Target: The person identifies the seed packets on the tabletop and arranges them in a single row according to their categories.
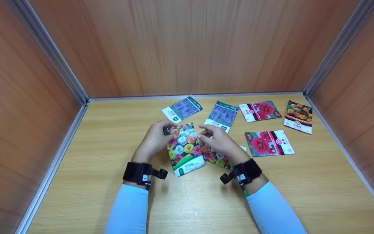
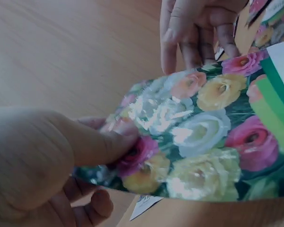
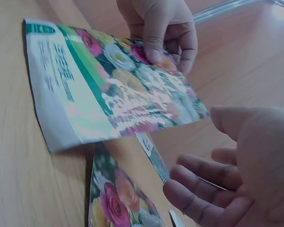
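Note:
My left hand pinches the upper left edge of a flower packet, thumb on its printed face. Multicoloured blooms cover most of this packet, with a green curve and a white band at its near end. In the right wrist view the packet is tilted and raised off the table. My right hand is beside its right edge with fingers spread loosely; the thumb tip lies close to a corner, and whether it touches I cannot tell. Below the right hand lies a second multicoloured flower packet, partly hidden by that hand.
Two purple-flower packets lie beyond the hands. To the right are two pink-flower packets and an orange-flower packet. Wooden panels with metal edging enclose the wooden table at the back and sides.

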Available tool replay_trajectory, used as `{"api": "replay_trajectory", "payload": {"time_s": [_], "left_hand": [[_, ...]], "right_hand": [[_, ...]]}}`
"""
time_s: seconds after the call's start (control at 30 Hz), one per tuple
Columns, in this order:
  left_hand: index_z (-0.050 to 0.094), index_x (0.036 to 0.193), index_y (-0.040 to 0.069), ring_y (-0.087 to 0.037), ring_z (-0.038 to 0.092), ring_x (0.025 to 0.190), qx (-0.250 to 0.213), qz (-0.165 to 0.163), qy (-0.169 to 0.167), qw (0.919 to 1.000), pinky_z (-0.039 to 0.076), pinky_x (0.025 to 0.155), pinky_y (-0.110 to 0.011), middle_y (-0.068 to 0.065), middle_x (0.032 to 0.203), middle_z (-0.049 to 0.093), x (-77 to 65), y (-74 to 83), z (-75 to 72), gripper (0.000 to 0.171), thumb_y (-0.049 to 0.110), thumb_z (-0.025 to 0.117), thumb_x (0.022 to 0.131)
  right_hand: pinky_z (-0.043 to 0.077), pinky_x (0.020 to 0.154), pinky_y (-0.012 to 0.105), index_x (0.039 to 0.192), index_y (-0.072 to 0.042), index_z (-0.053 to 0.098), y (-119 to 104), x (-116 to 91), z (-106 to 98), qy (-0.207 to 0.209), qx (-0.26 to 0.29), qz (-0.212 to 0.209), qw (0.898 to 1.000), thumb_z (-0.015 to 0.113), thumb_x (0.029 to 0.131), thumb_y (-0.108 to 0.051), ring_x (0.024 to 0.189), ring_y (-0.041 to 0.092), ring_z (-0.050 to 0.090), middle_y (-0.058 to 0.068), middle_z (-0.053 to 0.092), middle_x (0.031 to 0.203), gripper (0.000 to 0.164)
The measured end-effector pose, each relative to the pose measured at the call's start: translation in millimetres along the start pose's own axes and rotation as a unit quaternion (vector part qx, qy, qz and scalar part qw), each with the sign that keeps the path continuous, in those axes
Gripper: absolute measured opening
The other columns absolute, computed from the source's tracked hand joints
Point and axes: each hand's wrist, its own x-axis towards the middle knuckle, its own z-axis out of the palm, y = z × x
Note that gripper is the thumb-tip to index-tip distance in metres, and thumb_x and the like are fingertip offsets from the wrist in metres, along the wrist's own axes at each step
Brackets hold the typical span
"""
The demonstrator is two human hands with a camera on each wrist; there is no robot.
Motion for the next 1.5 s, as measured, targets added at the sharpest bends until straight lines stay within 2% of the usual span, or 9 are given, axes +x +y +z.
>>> {"api": "replay_trajectory", "payload": {"time_s": [0.17,0.43,0.57,0.73,0.87,0.97,1.1,1.3,1.5], "left_hand": [[0.076,0.14,0.022,-0.026,0.063,0.139,-0.058,0.013,0.025,0.9979,0.058,0.121,-0.047,-0.004,0.144,0.071,-1.3,8.1,-1.3,0.034,0.011,0.08,0.108],[0.077,0.136,0.019,-0.025,0.066,0.139,-0.125,0.057,0.081,0.9872,0.061,0.118,-0.046,-0.006,0.141,0.073,-5.8,17.2,3.2,0.031,0.013,0.082,0.106],[0.073,0.144,0.021,-0.023,0.07,0.127,-0.141,0.082,0.091,0.9824,0.064,0.109,-0.04,-0.006,0.134,0.074,-6.0,19.6,8.2,0.041,0.013,0.083,0.105],[0.055,0.165,0.015,-0.022,0.071,0.108,-0.163,0.106,0.097,0.9761,0.061,0.09,-0.029,-0.008,0.115,0.075,-4.1,20.5,14.1,0.064,0.017,0.082,0.107],[0.052,0.168,0.012,-0.021,0.069,0.102,-0.146,0.091,0.066,0.983,0.06,0.083,-0.029,-0.007,0.112,0.077,-4.8,22.5,17.2,0.062,0.026,0.075,0.112],[0.059,0.162,0.011,-0.02,0.07,0.102,-0.133,0.074,0.031,0.9878,0.064,0.086,-0.034,-0.007,0.118,0.077,-6.9,25.2,18.9,0.052,0.028,0.07,0.115],[0.069,0.147,0.006,-0.02,0.071,0.097,-0.139,0.081,0.009,0.9869,0.068,0.085,-0.038,-0.011,0.118,0.076,-9.4,28.9,19.9,0.035,0.023,0.068,0.116],[0.074,0.129,0.005,-0.019,0.07,0.084,-0.168,0.089,0.006,0.9817,0.066,0.068,-0.028,-0.01,0.108,0.075,-13.5,32.7,20.2,0.019,0.016,0.07,0.115],[0.073,0.121,0.002,-0.016,0.069,0.075,-0.204,0.088,0.02,0.9749,0.065,0.063,-0.026,-0.009,0.102,0.077,-14.7,35.4,22.1,0.012,0.011,0.071,0.113]], "right_hand": [[0.059,0.074,0.03,0.159,-0.008,0.062,1.8,-1.6,-2.9,-0.054,0.012,0.005,0.998,0.07,0.115,-0.026,0.095,0.026,0.075,0.007,0.081,0.119,0.048],[0.06,0.08,0.029,0.117,-0.011,0.079,3.7,-4.3,-6.9,-0.075,-0.013,-0.012,0.997,0.077,0.11,-0.023,0.093,0.015,0.072,0.003,0.08,0.108,0.014],[0.054,0.073,0.03,0.105,-0.013,0.078,3.0,-5.7,-9.5,-0.056,-0.016,-0.026,0.998,0.073,0.113,-0.023,0.085,0.017,0.063,0.003,0.075,0.101,0.014],[0.056,0.076,0.029,0.111,-0.015,0.079,-1.2,-7.9,-18.8,0.007,0.024,-0.025,0.999,0.073,0.113,-0.023,0.089,0.02,0.064,0.002,0.073,0.102,0.011],[0.06,0.079,0.027,0.116,-0.011,0.08,-5.7,-10.3,-30.0,0.064,0.064,-0.04,0.995,0.074,0.113,-0.021,0.094,0.021,0.069,0.003,0.078,0.104,0.013],[0.059,0.077,0.026,0.119,-0.01,0.081,-8.0,-11.8,-37.2,0.096,0.087,-0.047,0.99,0.073,0.113,-0.022,0.092,0.022,0.07,0.002,0.079,0.103,0.015],[0.059,0.071,0.029,0.118,-0.011,0.081,-10.8,-13.3,-43.3,0.12,0.111,-0.046,0.985,0.074,0.113,-0.024,0.085,0.027,0.066,0.001,0.076,0.098,0.016],[0.058,0.067,0.024,0.12,-0.01,0.08,-16.8,-17.3,-45.9,0.132,0.14,-0.055,0.98,0.075,0.112,-0.024,0.08,0.02,0.065,0.0,0.074,0.098,0.017],[0.056,0.063,0.024,0.126,-0.007,0.079,-20.8,-19.4,-46.0,0.137,0.168,-0.08,0.973,0.073,0.113,-0.02,0.072,0.014,0.061,-0.002,0.074,0.097,0.019]]}}
